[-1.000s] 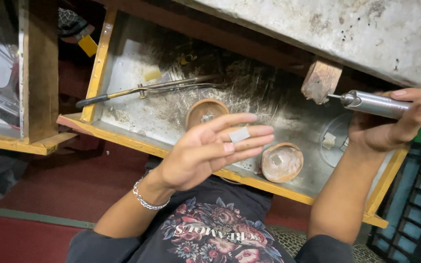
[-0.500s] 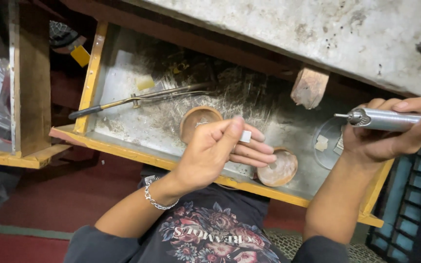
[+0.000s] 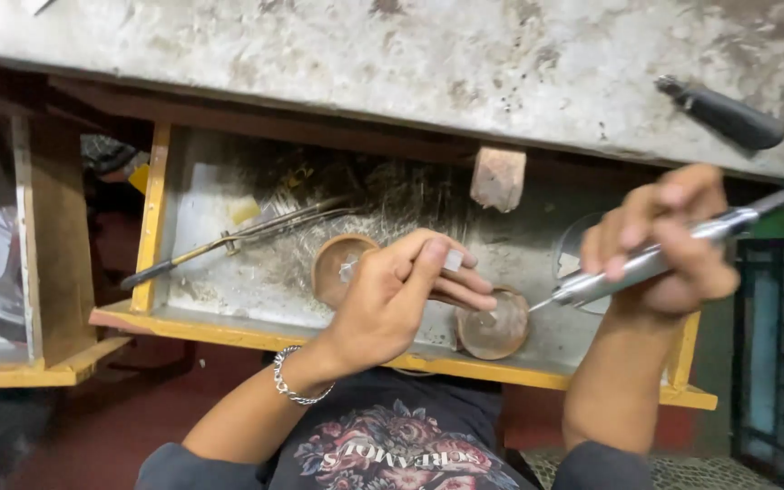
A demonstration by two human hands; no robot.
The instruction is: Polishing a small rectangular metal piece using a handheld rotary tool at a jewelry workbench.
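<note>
Pinching a small pale rectangular piece (image 3: pixel 453 261) in the left hand (image 3: pixel 392 295) while the right hand (image 3: pixel 660 245) gripped a slim silver metal handpiece (image 3: pixel 646 263).

Left grip was closed, thumb and forefinger clamped on the pale piece, held above the open yellow-edged wooden drawer (image 3: pixel 229 331), just over the round brown shallow dish (image 3: pixel 494 327). Right grip was wrapped shut around the handpiece, whose long axis ran diagonally, its fine tip pointing down-left toward the dish and the pale piece, near but apart. The piece looked so small that a slight slackening of the pinch could drop it into the drawer's grey debris; the tip, I judged, might skid onto the fingertips if it wandered. A second brown dish (image 3: pixel 342 265) lay behind the left hand.
</note>
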